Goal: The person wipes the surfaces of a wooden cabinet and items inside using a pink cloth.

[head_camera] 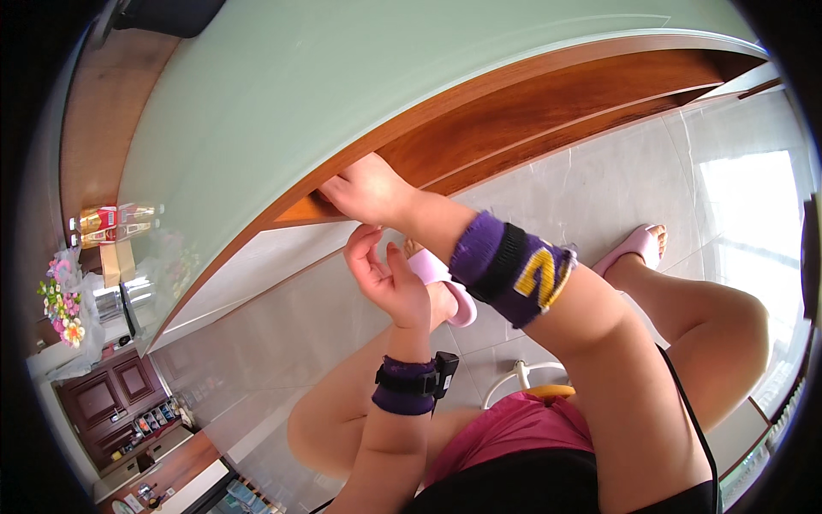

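Observation:
My right hand reaches over an open wooden compartment under the glass-topped table; its fingertips are hidden behind the table's edge, so what they touch cannot be told. Just below it, my left hand is raised palm up with curled, spread fingers and nothing in it. A purple knitted band with a black strap wraps my right forearm. Around my left wrist sits another purple band with a small black device strapped on. The pale green glass tabletop spans the upper view.
Bottles, a bouquet and a small cardboard box stand at the table's far left. My feet in pink slippers rest on grey floor tiles. A stool's white frame shows beneath me.

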{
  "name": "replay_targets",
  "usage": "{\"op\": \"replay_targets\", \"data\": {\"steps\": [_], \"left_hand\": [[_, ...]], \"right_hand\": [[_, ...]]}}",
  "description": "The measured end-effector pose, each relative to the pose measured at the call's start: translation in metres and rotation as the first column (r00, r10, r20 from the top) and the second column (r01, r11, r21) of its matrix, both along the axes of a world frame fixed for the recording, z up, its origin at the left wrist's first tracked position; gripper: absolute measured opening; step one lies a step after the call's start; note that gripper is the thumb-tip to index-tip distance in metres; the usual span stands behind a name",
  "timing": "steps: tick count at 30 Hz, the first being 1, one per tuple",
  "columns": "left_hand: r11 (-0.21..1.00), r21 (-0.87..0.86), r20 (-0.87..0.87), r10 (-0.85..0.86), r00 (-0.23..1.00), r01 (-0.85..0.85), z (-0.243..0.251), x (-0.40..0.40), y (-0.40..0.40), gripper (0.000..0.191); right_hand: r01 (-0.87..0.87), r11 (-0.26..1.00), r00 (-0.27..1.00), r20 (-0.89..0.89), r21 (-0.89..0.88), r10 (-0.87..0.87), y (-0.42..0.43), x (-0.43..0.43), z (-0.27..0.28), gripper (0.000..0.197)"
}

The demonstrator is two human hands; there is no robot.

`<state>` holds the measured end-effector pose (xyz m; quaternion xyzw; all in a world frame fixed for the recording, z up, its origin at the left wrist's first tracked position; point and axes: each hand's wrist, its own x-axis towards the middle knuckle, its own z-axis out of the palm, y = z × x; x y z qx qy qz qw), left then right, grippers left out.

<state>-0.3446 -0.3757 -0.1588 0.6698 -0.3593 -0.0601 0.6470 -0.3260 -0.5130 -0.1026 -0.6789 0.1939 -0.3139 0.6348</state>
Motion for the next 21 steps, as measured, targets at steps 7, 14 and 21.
{"op": "replay_targets", "data": {"steps": [7,14,21], "left_hand": [[0.965,0.262,0.297,-0.115,0.948,0.035,-0.008,0.0,-0.021,0.04],[0.939,0.343,0.335,-0.126,0.934,0.003,-0.031,0.002,-0.019,0.034],[0.96,0.276,0.36,-0.061,0.931,-0.044,-0.028,-0.004,-0.012,0.021]], "right_hand": [[-0.352,0.896,0.643,-0.765,-0.269,0.023,-0.047,-0.016,0.021,0.03],[-0.483,0.829,0.473,-0.881,-0.281,-0.023,-0.051,-0.01,0.027,0.034],[-0.516,0.696,0.619,-0.779,-0.5,-0.1,-0.018,-0.013,-0.003,0.05]]}}
